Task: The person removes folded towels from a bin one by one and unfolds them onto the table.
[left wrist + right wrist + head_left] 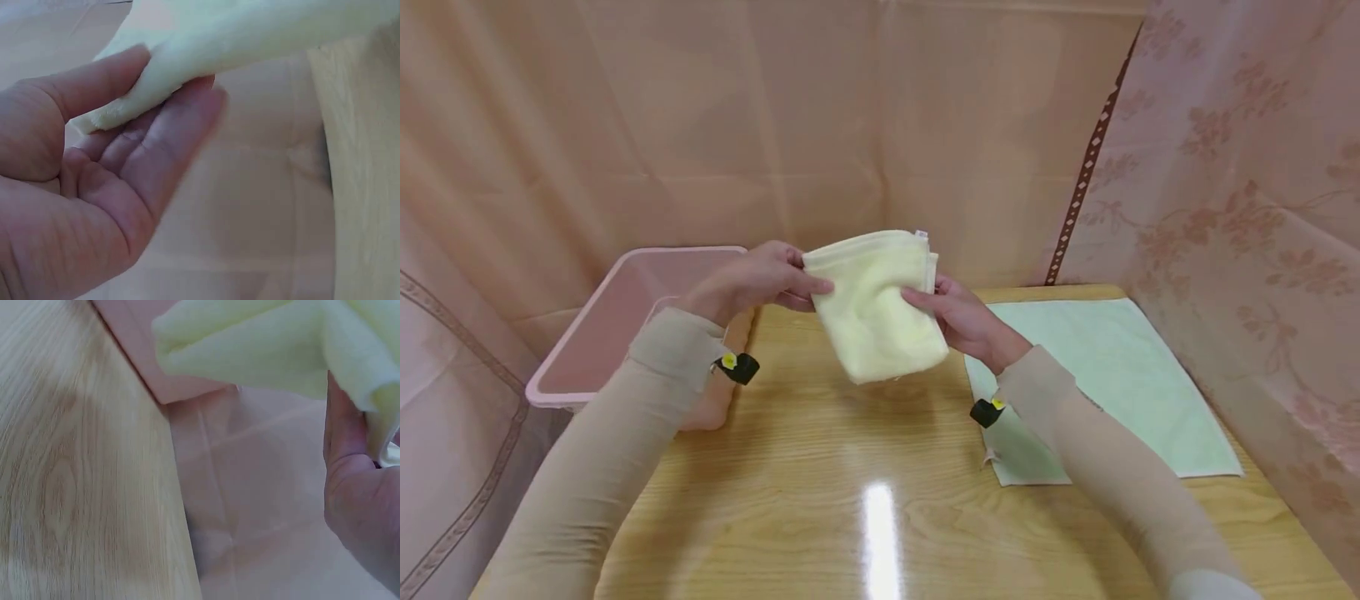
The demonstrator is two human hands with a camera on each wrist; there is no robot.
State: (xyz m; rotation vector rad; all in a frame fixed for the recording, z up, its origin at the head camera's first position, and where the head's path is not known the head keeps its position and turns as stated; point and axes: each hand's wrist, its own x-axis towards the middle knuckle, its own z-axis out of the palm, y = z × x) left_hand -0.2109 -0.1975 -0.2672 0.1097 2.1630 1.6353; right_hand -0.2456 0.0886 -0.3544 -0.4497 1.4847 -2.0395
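A pale yellow towel [880, 308], folded into a small thick rectangle, is held up above the table between both hands. My left hand [775, 279] pinches its upper left corner, thumb in front and fingers behind; the left wrist view shows this hand [94, 162] with the towel [187, 56] between thumb and fingers. On the other side my right hand [966, 317] grips the right edge, its thumb lying on the front face. In the right wrist view the towel [250, 356] hides most of the right hand's fingers [345, 422]. A small white tag shows at the towel's top right corner.
A light green towel [1120, 375] lies spread flat on the right of the wooden table [805, 500], partly under my right forearm. At the left stands a pink plastic basin [602, 333], with a peach-coloured item [711, 408] beside it, partly hidden by my left arm. Curtains [820, 125] hang behind.
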